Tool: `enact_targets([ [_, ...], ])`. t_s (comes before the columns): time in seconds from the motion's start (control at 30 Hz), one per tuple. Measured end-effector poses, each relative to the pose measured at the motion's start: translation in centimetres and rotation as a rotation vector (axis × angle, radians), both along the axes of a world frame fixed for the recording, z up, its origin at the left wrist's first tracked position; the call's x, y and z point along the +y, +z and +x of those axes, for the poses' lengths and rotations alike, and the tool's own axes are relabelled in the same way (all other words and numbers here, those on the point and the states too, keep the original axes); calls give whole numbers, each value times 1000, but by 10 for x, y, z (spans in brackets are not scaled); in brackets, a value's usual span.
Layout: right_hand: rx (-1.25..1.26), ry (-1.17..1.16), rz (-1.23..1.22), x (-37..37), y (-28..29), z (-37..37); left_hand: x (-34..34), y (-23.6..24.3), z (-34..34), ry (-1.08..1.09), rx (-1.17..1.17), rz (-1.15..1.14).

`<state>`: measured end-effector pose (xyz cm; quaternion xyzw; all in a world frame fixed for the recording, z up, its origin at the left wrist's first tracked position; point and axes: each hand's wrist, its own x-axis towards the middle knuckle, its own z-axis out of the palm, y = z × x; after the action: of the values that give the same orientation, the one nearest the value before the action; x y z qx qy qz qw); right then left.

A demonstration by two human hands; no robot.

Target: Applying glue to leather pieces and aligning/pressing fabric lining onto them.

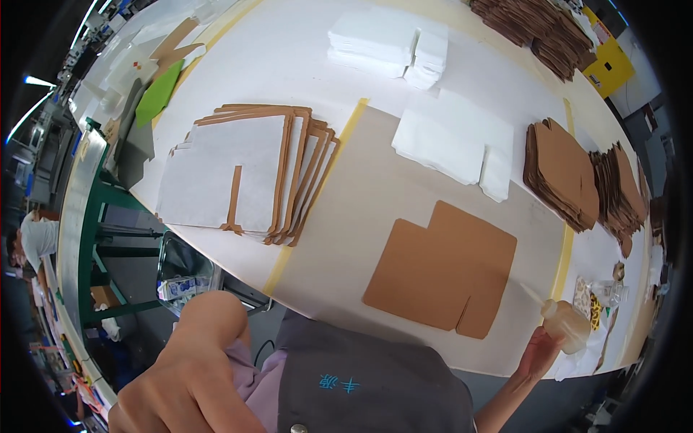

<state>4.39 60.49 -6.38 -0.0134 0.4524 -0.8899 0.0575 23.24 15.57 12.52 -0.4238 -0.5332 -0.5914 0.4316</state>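
At the right, near the table's front edge, my right hand is closed around a squeeze bottle with a narrow pale nozzle pointing up and left. My left hand is raised close to the camera at the lower left. Its fingers are partly cut off by the frame, so their state does not show. Left of the bottle, a flat brown notched piece with a slit lies on the grey work surface. White notched sheets are stacked just beyond it.
At the left rests a fanned stack of white-faced, brown-edged pieces. Brown piece stacks stand to the right, with more at the far right corner. Another white stack sits farther back. A lined bin stands below the left edge.
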Motion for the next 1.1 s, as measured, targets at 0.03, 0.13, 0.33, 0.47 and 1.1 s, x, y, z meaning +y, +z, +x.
enact_targets([
  [0.03,-52,33,-4,3,-9,2,3,-2,0,-8,-15,2],
  [0.13,-88,-42,59,-19,1,16,-3,-11,-13,-17,-8,-38],
  [0.33,-47,-77,95,-25,-3,26,4,-23,-28,-144,-205,87],
  [0.47,-61,-269,272,-73,-11,24,2,-56,-50,-243,-527,37],
  [1.1,-26,-357,546,-102,8,21,4,-170,-97,404,-1308,-112],
])
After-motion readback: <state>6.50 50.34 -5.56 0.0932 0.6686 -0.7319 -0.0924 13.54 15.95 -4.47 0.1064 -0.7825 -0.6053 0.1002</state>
